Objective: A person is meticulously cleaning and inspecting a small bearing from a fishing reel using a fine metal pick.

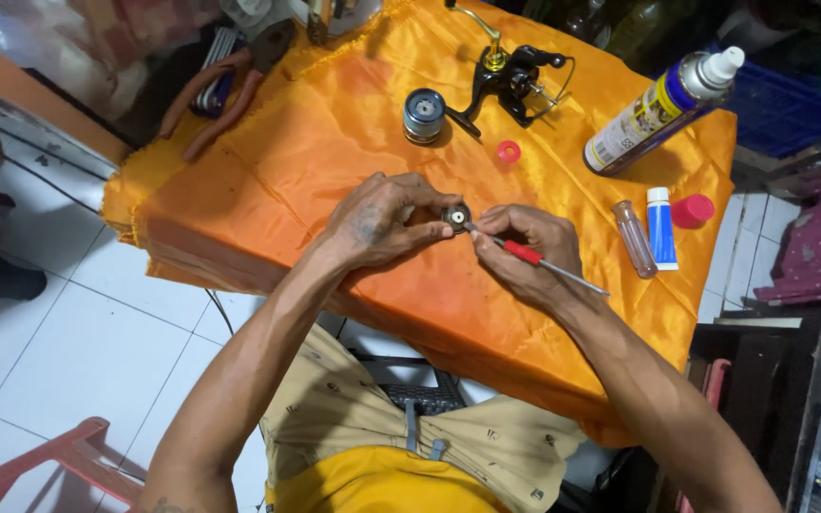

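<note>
My left hand (379,220) pinches a small round metal reel part (455,217) just above the orange cloth (334,123). My right hand (529,245) grips a thin metal tool with a red band (536,258), and its tip touches the round part. Both hands meet near the middle of the cloth. A black fishing reel body with a gold handle (510,71) and a separate spool (424,115) lie further back.
A spray can (662,104) lies at the back right. A blue-and-white tube (660,228), a clear vial (636,237), a red cap (693,210) and a pink ring (508,151) rest nearby. Pliers (230,90) lie at the back left. White floor tiles below.
</note>
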